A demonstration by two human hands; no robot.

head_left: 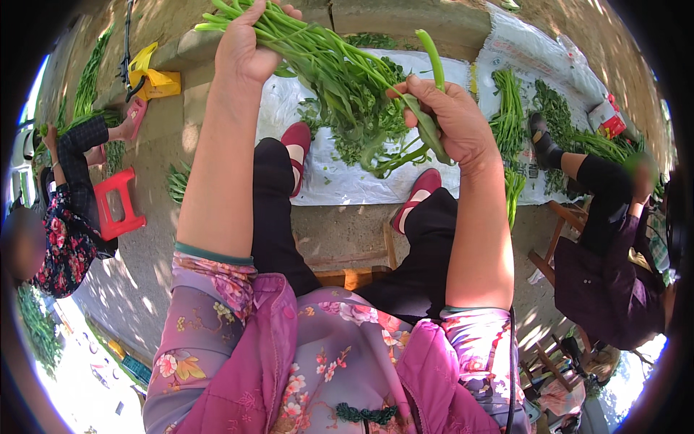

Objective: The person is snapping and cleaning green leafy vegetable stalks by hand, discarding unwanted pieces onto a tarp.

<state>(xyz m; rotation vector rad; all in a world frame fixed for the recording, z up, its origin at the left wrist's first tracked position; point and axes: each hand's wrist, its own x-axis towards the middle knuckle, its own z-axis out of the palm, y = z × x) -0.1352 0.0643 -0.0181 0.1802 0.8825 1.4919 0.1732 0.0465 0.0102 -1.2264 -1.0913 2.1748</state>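
Raised at the upper middle, my left hand [248, 49] is closed round the stem ends of a bunch of long-stemmed leafy greens [318, 61], which look like water spinach. The leaves of the bunch hang down to the right. My right hand [457, 119] pinches a single green stalk [431, 58] beside the bunch's leafy end. The thick end of that stalk points up, and its leaves droop below my fingers. Under both hands, loose leaves [350, 145] are heaped on a white woven sheet [325, 189] near my red shoes.
More bundles of greens [508, 108] lie on a second white sheet [531, 54] to the right. A red stool [119, 202] and a yellow bag [154, 76] are on the left. One person sits at each side; a low kerb [405, 25] runs behind the sheets.
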